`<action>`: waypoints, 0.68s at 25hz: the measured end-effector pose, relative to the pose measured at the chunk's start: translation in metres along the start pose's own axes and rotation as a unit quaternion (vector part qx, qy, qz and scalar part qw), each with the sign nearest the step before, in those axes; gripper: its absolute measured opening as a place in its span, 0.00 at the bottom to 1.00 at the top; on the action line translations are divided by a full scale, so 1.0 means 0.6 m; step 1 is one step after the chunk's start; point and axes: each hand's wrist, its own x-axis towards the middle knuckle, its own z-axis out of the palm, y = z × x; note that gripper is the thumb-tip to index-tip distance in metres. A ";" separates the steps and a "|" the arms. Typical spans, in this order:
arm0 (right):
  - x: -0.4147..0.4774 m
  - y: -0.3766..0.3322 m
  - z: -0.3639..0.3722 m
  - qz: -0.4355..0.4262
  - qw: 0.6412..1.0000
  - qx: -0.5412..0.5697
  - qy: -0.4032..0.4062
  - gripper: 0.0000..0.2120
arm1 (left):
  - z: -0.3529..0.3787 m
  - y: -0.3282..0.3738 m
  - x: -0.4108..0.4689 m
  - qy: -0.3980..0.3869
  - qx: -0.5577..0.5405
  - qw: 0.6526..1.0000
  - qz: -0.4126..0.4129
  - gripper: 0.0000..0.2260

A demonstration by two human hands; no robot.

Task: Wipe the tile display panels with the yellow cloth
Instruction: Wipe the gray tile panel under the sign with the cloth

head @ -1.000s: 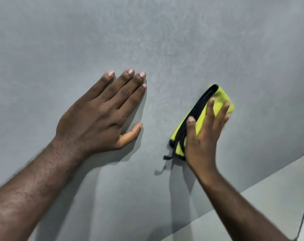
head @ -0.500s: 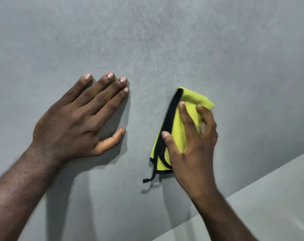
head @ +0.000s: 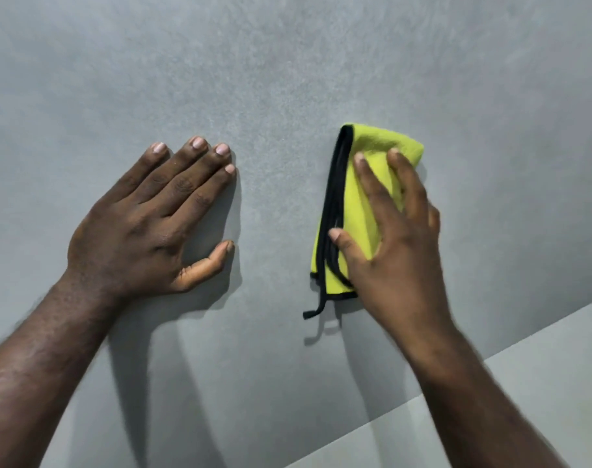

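Two hands on the grey tile panel (head: 288, 79).
The left hand (head: 146, 231) lies spread flat, holding nothing; the right hand (head: 396, 251) presses the folded yellow cloth (head: 353, 214) with straight fingers.

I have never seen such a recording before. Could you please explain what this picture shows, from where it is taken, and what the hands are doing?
There is no machine here. A person wears a camera on the head, so the picture looks forward and down at their own two bare hands. The left hand lies flat, fingers straight, on a large grey tile panel. The right hand presses a folded yellow cloth with black edging against the same panel. Nothing else is held. A black loop trails from the cloth's lower corner. At the lower right a lighter surface begins.
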 end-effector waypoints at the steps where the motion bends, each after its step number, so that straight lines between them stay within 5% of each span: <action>1: 0.014 0.016 -0.004 0.013 1.000 -0.002 0.026 0.41 | 0.000 -0.001 0.000 0.001 0.002 1.000 0.002 0.35; 5: -0.049 0.054 -0.005 0.100 0.994 -0.016 0.030 0.42 | 0.001 -0.001 0.002 -0.004 0.002 1.000 0.000 0.35; 10: -0.086 -0.017 0.030 0.020 0.999 0.002 -0.028 0.42 | 0.001 0.002 0.001 -0.006 -0.005 1.000 0.001 0.35; 14: 0.000 0.029 0.008 0.056 0.996 -0.018 0.065 0.42 | 0.000 -0.001 -0.001 -0.007 -0.002 1.000 0.001 0.35; 17: -0.041 0.069 0.003 0.114 0.991 -0.013 0.062 0.44 | -0.001 -0.001 0.000 -0.004 0.002 1.000 -0.003 0.35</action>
